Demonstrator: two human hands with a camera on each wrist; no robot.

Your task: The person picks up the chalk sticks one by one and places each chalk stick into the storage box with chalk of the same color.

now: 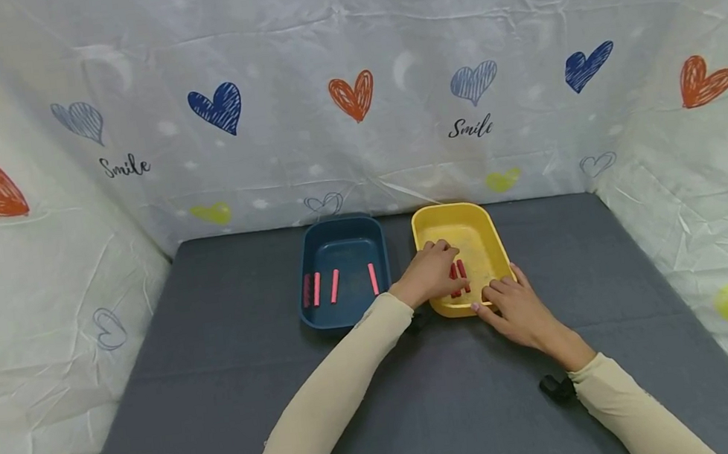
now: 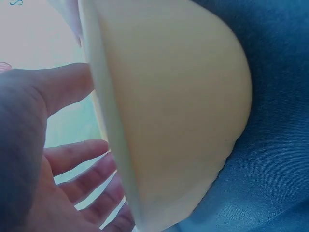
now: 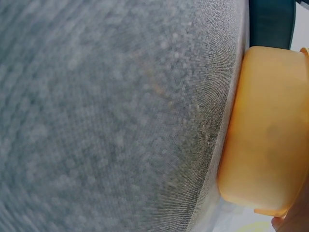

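In the head view my left hand (image 1: 428,273) reaches over the left rim of a yellow tray (image 1: 486,232). Its thumb and fingers are spread apart beside two short dark red sticks (image 1: 463,275) lying in the tray; whether a fingertip touches one is hard to tell. The left wrist view shows the same hand (image 2: 72,179) with loose fingers, their tips partly behind the tray wall (image 2: 174,106). My right hand (image 1: 515,307) holds the tray's near right corner, thumb at the near rim and fingers over the right rim. Only a bit of it appears in the right wrist view.
Left of the yellow tray stands a dark blue tray (image 1: 344,229) holding several sticks, including a pink stick (image 1: 335,286) and a dark red one (image 1: 307,291). Both trays stand on a grey cloth-covered table (image 1: 228,332) near a white patterned curtain (image 1: 290,55).
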